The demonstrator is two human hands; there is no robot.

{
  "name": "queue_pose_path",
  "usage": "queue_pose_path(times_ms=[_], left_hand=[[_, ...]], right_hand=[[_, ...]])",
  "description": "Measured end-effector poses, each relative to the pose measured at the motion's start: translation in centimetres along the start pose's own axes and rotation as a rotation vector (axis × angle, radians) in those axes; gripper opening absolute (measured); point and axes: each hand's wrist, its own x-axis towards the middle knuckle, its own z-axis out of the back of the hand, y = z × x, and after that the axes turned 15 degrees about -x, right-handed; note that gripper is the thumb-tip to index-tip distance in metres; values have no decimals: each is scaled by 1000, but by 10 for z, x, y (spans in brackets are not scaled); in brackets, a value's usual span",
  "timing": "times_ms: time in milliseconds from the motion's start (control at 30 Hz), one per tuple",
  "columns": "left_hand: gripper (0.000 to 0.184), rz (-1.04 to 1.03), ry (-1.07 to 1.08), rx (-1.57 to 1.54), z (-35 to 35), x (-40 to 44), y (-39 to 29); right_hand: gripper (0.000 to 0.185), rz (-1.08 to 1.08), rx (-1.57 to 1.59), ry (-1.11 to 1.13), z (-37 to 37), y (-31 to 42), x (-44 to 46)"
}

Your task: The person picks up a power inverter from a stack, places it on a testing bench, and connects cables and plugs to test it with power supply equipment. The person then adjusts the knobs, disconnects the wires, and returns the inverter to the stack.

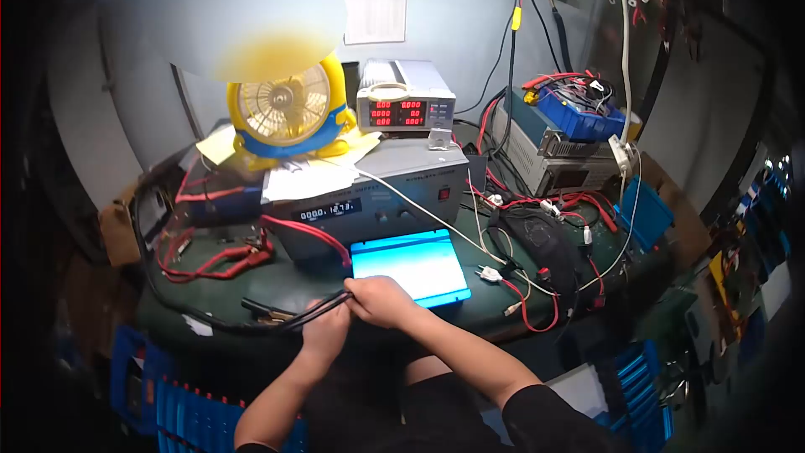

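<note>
Black cables [314, 311] run from the left along the bench front into my hands. My left hand [325, 329] is closed around them near the bench edge. Just right of it and slightly higher, my right hand [379, 300] is closed on the cable ends, close to the left hand. Behind the right hand lies a bright blue metal box [411, 267], its top washed out by glare. A thick red cable [310, 231] drops to the box's left side. What the cable ends join to is hidden by my fingers.
A grey power supply [377, 193] with a lit display stands behind the box. On it are papers, a yellow fan [285, 105] and a meter [407, 101]. Red clamps [247, 260] lie left; tangled wires and a plug [489, 274] lie right. Blue cases [201, 415] stand below.
</note>
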Motion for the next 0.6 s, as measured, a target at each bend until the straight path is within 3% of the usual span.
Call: queue_pose_path(times_ms=[33, 67, 167, 267, 367, 400, 467, 567, 600], left_hand=[[7, 5, -21, 49, -5, -1, 0], [8, 40, 100, 102, 1, 3, -5], [10, -71, 204, -176, 19, 16, -1], [9, 14, 403, -175, 30, 22, 5], [7, -60, 538, 27, 53, 36, -2], [7, -61, 541, 33, 48, 32, -2], [6, 33, 254, -149, 26, 15, 3], [8, -49, 129, -69, 13, 8, 5], [9, -83, 219, -12, 21, 13, 3]], right_hand=[[20, -1, 6, 16, 0, 0, 0], [21, -1, 13, 35, 1, 0, 1], [21, 7, -2, 34, 2, 0, 0], [21, -5, -3, 77, 4, 0, 0], [21, -7, 6, 92, 8, 2, 1], [21, -17, 7, 107, 9, 3, 0], [21, -12, 8, 101, 9, 2, 0], [22, 5, 8, 102, 10, 2, -2], [22, 14, 8, 109, 10, 2, -1]])
